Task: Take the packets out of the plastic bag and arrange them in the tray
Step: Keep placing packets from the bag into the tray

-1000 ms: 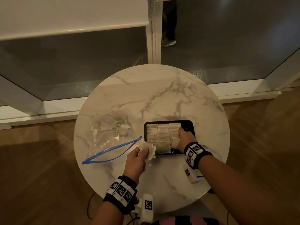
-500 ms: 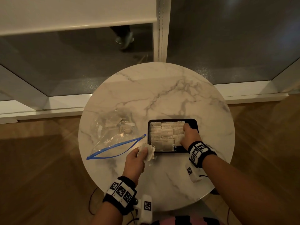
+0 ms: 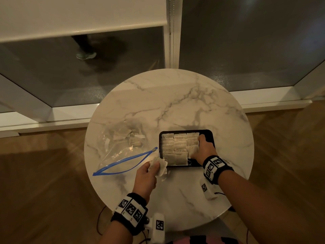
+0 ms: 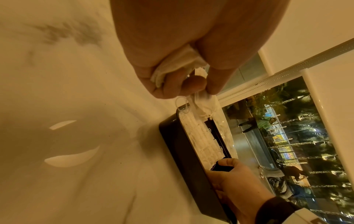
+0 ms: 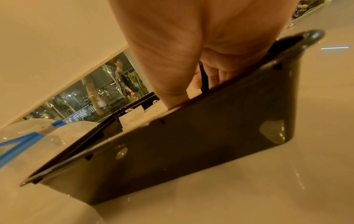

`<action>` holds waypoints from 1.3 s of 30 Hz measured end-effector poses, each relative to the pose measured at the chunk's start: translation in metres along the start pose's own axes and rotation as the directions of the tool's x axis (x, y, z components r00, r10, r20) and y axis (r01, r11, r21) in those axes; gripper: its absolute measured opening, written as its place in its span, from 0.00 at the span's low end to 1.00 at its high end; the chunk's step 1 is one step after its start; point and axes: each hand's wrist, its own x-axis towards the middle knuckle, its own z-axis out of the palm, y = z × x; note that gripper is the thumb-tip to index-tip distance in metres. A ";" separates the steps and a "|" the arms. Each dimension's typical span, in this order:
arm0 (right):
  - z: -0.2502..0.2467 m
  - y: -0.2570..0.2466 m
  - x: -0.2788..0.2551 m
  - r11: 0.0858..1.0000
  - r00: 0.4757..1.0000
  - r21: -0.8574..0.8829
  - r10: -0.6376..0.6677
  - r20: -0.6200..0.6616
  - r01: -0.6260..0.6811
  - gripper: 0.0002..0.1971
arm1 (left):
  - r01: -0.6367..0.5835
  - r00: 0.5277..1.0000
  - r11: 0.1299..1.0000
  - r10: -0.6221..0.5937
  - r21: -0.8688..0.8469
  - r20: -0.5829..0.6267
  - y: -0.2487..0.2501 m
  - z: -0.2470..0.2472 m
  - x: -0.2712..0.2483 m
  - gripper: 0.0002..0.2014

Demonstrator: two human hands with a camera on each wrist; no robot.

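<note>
A black tray (image 3: 210, 136) sits on the round marble table (image 3: 175, 103), with rows of pale packets (image 3: 174, 147) standing inside it. My right hand (image 3: 202, 148) reaches into the tray's right side, thumb and curled fingers holding a packet of the right row (image 5: 193, 91). My left hand (image 3: 154, 167) hovers by the tray's near left corner and grips a bunch of packets (image 3: 161, 167), their strings dangling (image 4: 201, 106). The clear plastic bag (image 3: 123, 147) with a blue zip (image 3: 123, 162) lies open to the left, several packets still inside.
The tray's dark wall (image 5: 191, 136) fills the right wrist view, with the bag's blue zip (image 5: 23, 141) beside it. Behind the table are a glass wall and a white frame (image 3: 169, 32). Someone's shoe (image 3: 86, 55) shows outside. Wooden floor surrounds the table.
My right hand has slid a little farther along the right row of packets. The left hand keeps its bunch near the tray's corner. The person outside has walked to the left.
</note>
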 end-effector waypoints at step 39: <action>-0.029 -0.017 -0.025 0.990 0.994 0.134 -0.018 -0.108 0.032 0.12 | -0.018 0.998 0.999 0.019 -0.034 0.053 0.005 0.009 0.003 0.11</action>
